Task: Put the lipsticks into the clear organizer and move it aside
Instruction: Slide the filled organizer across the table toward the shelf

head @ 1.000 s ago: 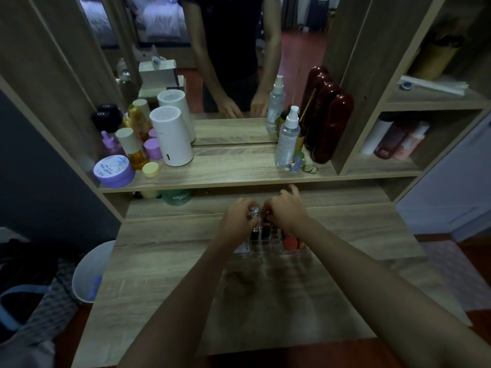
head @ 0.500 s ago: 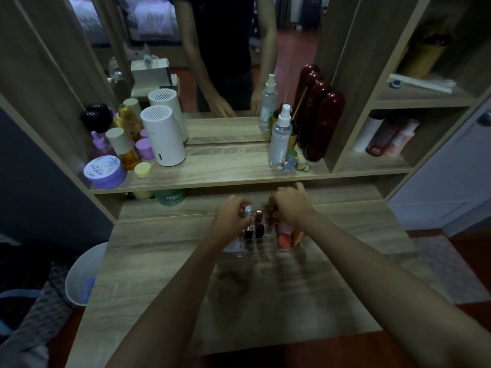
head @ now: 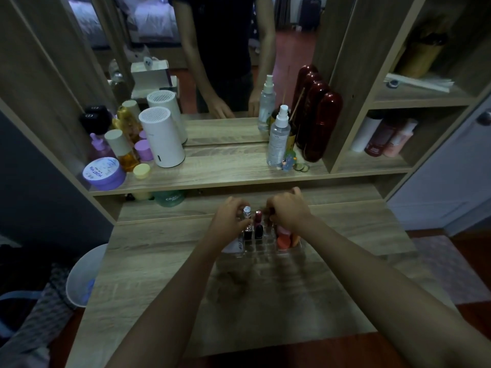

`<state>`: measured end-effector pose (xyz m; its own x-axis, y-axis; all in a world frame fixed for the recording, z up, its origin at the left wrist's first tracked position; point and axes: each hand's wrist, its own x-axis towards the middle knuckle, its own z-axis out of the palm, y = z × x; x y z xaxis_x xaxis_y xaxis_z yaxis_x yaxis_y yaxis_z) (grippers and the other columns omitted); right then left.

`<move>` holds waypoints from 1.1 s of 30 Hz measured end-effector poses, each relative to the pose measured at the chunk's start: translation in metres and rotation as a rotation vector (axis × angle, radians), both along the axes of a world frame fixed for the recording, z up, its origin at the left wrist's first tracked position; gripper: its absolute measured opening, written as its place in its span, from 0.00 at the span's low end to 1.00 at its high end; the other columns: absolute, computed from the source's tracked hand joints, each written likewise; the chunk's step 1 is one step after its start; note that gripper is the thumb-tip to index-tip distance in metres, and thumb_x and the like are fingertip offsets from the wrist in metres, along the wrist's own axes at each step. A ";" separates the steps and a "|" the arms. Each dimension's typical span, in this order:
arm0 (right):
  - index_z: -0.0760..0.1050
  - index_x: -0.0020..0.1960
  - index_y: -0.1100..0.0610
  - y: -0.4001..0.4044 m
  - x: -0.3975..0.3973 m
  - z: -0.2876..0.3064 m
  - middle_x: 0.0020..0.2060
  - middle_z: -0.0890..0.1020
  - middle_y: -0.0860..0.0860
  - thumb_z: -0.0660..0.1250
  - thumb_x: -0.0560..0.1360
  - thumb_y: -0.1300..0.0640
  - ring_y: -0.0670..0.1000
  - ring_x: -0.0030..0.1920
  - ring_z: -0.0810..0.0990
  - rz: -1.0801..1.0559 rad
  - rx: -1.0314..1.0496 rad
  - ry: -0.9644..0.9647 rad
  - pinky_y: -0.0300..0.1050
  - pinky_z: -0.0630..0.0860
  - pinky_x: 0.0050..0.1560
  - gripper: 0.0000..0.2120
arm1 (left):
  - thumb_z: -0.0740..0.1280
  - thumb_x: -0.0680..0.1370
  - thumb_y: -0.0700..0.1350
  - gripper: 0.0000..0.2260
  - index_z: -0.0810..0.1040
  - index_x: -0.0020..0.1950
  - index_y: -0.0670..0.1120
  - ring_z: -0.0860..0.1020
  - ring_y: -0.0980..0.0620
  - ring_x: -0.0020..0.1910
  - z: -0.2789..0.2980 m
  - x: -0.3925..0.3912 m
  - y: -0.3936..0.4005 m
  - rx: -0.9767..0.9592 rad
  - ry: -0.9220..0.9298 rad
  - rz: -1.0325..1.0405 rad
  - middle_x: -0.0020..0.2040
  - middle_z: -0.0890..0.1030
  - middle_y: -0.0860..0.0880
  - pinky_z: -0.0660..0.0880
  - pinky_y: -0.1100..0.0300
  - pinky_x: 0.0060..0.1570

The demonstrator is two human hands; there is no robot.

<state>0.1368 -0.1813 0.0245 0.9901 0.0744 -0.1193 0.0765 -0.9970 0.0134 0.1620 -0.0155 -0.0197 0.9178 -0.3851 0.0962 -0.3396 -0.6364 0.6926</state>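
Note:
A clear organizer (head: pixel 263 248) stands on the wooden desk (head: pixel 265 301) in front of me. Several lipsticks stand upright in its slots: a silver-capped one (head: pixel 247 212), a dark red one (head: pixel 258 217) and orange-red ones (head: pixel 283 241) at the right. My left hand (head: pixel 229 217) is curled around the organizer's left side beside the silver-capped lipstick. My right hand (head: pixel 288 211) grips the organizer's right rear side, its fingers hiding some slots. Both hands hold the organizer.
The shelf (head: pixel 225 171) behind holds a white cylinder (head: pixel 162 139), a purple jar (head: pixel 103 173), small bottles, a spray bottle (head: pixel 277 139) and dark red bottles (head: pixel 321 126). A mirror is above. A green jar (head: pixel 170 199) sits under the shelf. A white bin (head: pixel 85 277) stands left of the desk.
The two hands have spread apart from the middle to the organizer's sides, so the lipsticks between them show. The organizer sits slightly farther from me.

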 end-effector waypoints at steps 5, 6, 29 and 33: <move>0.77 0.59 0.51 -0.010 0.000 0.001 0.55 0.82 0.52 0.69 0.73 0.49 0.54 0.58 0.79 0.002 0.035 0.011 0.54 0.62 0.66 0.15 | 0.70 0.74 0.45 0.15 0.76 0.59 0.41 0.74 0.55 0.48 0.004 0.001 0.008 -0.045 0.019 0.030 0.53 0.76 0.46 0.72 0.64 0.49; 0.76 0.61 0.50 -0.014 -0.001 0.001 0.57 0.80 0.52 0.70 0.72 0.48 0.54 0.60 0.78 -0.007 0.043 0.023 0.54 0.62 0.67 0.18 | 0.69 0.75 0.45 0.15 0.76 0.58 0.40 0.74 0.54 0.48 0.004 0.002 0.013 -0.046 0.025 0.045 0.53 0.76 0.45 0.71 0.64 0.49; 0.75 0.30 0.56 -0.061 -0.069 -0.068 0.23 0.75 0.55 0.64 0.78 0.64 0.50 0.19 0.75 -0.745 0.877 0.216 0.35 0.70 0.17 0.18 | 0.58 0.79 0.31 0.08 0.76 0.45 0.37 0.69 0.58 0.17 -0.030 -0.033 0.060 -0.530 0.784 0.447 0.32 0.71 0.43 0.68 0.66 0.20; 0.72 0.23 0.55 -0.055 -0.071 -0.068 0.22 0.78 0.58 0.67 0.77 0.61 0.46 0.17 0.72 -0.702 0.800 0.126 0.35 0.67 0.21 0.23 | 0.62 0.78 0.33 0.08 0.79 0.53 0.38 0.70 0.53 0.22 -0.045 -0.031 0.062 -0.556 0.791 0.559 0.21 0.75 0.47 0.68 0.61 0.28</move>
<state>0.0658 -0.2366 -0.0434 0.8256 -0.4051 -0.3928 -0.5623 -0.5337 -0.6316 0.1313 0.0466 -0.0646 0.8272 0.0160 -0.5617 0.5604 -0.0959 0.8226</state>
